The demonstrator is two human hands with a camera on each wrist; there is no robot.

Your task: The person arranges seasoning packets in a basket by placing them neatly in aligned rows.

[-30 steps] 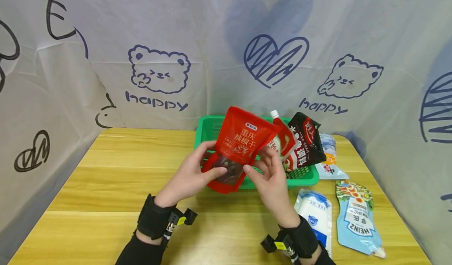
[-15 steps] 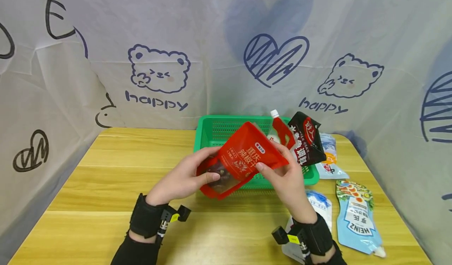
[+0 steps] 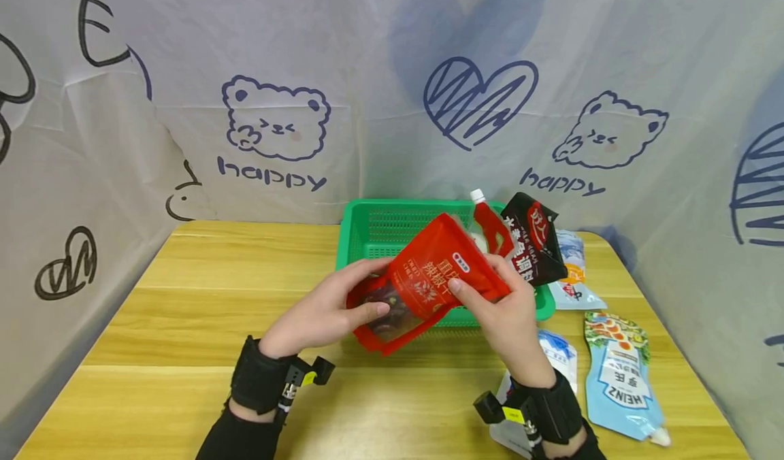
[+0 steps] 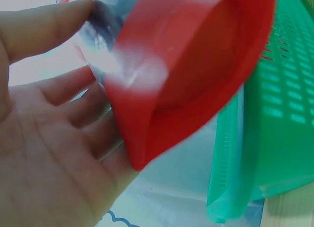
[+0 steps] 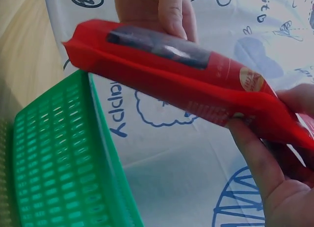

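A red pouch of dried chili (image 3: 422, 283), with a clear window over its dark contents, is held between both hands in front of the green basket. My left hand (image 3: 324, 310) grips its lower left end, thumb over the window and fingers behind. At the upper right end my right hand (image 3: 505, 317) pinches the pouch, thumb on the printed front. The pouch tilts, its top leaning right. In the left wrist view its red bottom gusset (image 4: 196, 65) faces the camera. The right wrist view shows the pouch's long side edge (image 5: 162, 84) and both hands on it.
Behind the pouch stands the green basket (image 3: 355, 235), holding a red spouted pouch (image 3: 493, 228) and a black seasoning packet (image 3: 533, 239). To its right lie a white-blue packet (image 3: 576, 276), a light blue Heinz pouch (image 3: 621, 378) and a white pouch (image 3: 560, 358) partly under the right wrist.
The red pouch has come down and turned clockwise, its top now leaning further right. My right hand has shifted right with its grip further up the pouch; the left hand has moved slightly left.
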